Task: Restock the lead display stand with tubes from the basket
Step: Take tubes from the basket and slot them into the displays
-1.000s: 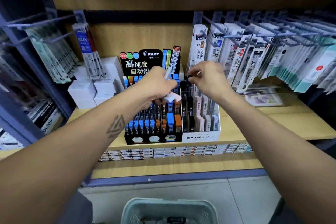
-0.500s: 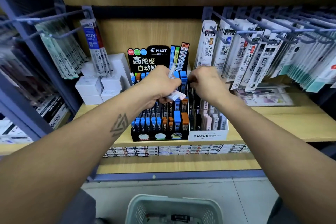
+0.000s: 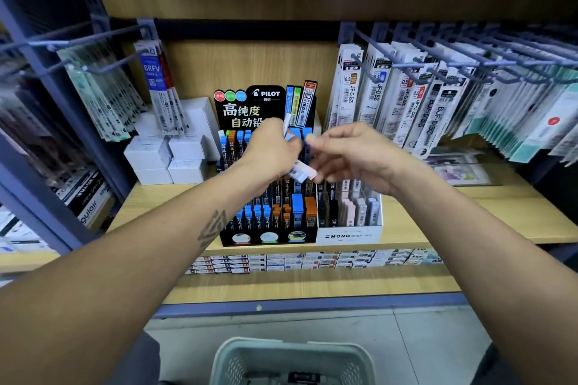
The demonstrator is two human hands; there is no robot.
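- Lead tubes [image 3: 301, 170]: small bundle clamped in left hand [image 3: 271, 150], held just in front of the black Pilot display stand [image 3: 269, 237] on the wooden shelf [image 3: 469, 222]; pale ends protruding above and below the fist.
- Left hand: closed around the bundle, fingers wrapped, knuckles toward the camera.
- Right hand [image 3: 353, 156]: loosely open, empty, fingertips [image 3: 311, 139] just beside the upper tube ends; contact not discernible through motion blur.
- Handling judgement: light, rigid plastic cases, smooth and likely slippery; contents brittle, so no dropping or bending. Best taken singly by pinching the exposed upper end between thumb and forefinger, then lowered upright into a slot.
- Stand: front rows holding blue-capped and orange-capped tubes; rear rows hidden behind the hands, fill state undetermined.
- White Mono stand [image 3: 348, 236]: touching the Pilot stand's right side, not the target.
- Basket [image 3: 225, 359]: on the floor below, well apart from the hands; contents mostly out of frame.
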